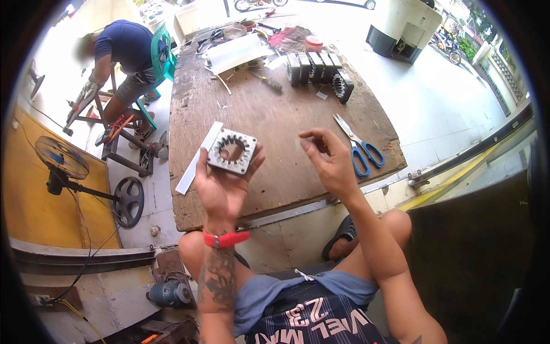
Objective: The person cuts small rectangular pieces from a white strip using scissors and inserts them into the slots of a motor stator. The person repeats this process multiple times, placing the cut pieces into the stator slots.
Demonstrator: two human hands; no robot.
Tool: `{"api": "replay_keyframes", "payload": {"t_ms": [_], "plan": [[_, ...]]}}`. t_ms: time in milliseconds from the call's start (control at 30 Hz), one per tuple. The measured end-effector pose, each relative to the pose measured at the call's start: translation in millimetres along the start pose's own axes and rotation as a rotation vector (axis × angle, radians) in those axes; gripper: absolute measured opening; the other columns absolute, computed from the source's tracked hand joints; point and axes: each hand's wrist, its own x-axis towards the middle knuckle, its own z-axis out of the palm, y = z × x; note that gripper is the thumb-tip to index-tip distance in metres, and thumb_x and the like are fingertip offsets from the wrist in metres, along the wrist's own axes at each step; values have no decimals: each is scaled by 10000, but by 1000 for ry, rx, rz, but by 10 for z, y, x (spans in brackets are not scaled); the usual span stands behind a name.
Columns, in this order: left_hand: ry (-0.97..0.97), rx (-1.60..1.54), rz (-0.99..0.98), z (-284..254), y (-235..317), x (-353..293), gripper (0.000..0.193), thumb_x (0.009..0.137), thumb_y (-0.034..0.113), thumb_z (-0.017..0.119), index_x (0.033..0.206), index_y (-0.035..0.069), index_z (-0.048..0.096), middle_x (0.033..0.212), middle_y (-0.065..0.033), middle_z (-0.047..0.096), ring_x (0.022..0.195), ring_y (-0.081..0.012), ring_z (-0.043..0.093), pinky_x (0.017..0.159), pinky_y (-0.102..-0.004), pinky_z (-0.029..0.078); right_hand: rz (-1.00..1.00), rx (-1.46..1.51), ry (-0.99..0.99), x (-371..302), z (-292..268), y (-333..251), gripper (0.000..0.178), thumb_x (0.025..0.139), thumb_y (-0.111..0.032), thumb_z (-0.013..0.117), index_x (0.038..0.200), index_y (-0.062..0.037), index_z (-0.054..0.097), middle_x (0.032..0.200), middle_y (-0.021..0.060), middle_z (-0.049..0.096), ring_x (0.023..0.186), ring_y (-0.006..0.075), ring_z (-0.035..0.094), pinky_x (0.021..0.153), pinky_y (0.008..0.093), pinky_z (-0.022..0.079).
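My left hand (226, 189) holds up a square metal stator core (248, 150) with a round toothed opening in its middle. Fingers and thumb grip it by its sides above the near left of the table. To the right, my right hand (329, 160) is raised with thumb and forefinger pinched together; what sits between them is too small to name. Beneath the left hand and the core lies a white strip (192, 172), like paper or plastic. Blue-handled scissors (361, 150) rest on the wood just right of my right hand, blades pointing away.
On the wooden table (269, 189), several more stator cores (312, 67) stand in a row at the far right. A screwdriver (270, 83), white sheets (238, 54) and a red-lidded jar (313, 43) lie farther back. At left, a person (123, 54) bends over work beside a fan (62, 157).
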Motion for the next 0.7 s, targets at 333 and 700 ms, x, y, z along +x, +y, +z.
{"api": "replay_keyframes", "payload": {"t_ms": [333,700], "plan": [[47,-207,-91,219,-260,-214,627,1040,428,483,1526,33,474,1551,-240,517,1429,-440,501,1224,-517,392,-422,-196,-65,-74,197,-216,237,910,-47,778,1141,-52,724,1036,131,733,952,334,719,814,418,591],[104,-344,32,43,-129,-104,558,1048,384,565,1427,-24,540,1387,-244,601,1370,-468,526,1255,-582,356,-370,-473,-317,-146,61,-111,165,928,-138,777,1083,-83,760,998,95,719,954,295,693,863,406,543]]}}
